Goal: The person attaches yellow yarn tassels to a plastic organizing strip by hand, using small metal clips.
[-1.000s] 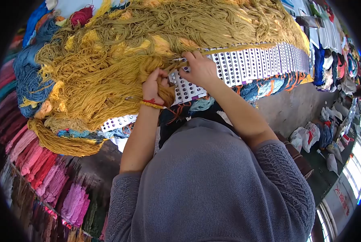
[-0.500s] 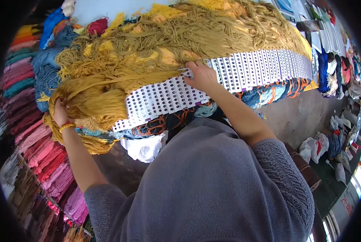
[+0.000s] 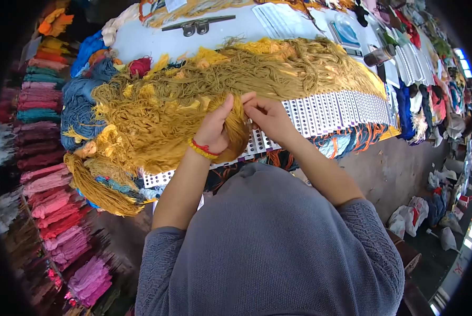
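Note:
My left hand (image 3: pixel 213 130), with a red and yellow band at the wrist, is wrapped round a bundle of golden-olive yarn (image 3: pixel 237 131). Close against that bundle is my right hand (image 3: pixel 267 117), its thumb and fingers pinched together; what lies between them is too small to name. Below and to the right of the hands runs a row of white cards with punched holes (image 3: pixel 320 115). A thick heap of olive and yellow yarn (image 3: pixel 257 73) spreads behind the cards and past my left hand.
Blue yarn (image 3: pixel 79 108) lies at the heap's left end. Racks of pink and red skeins (image 3: pixel 51 205) stand on the left. Behind the heap are a black-handled tool (image 3: pixel 199 26), a scale (image 3: pixel 345 32) and a dark jar (image 3: pixel 379 55). White bags (image 3: pixel 409 216) sit at the lower right.
My left hand has moved right from the heap's left end, bringing yarn to my right hand. The yarn strand across the cards is now gathered into a bundle. The view has shifted, showing more tabletop.

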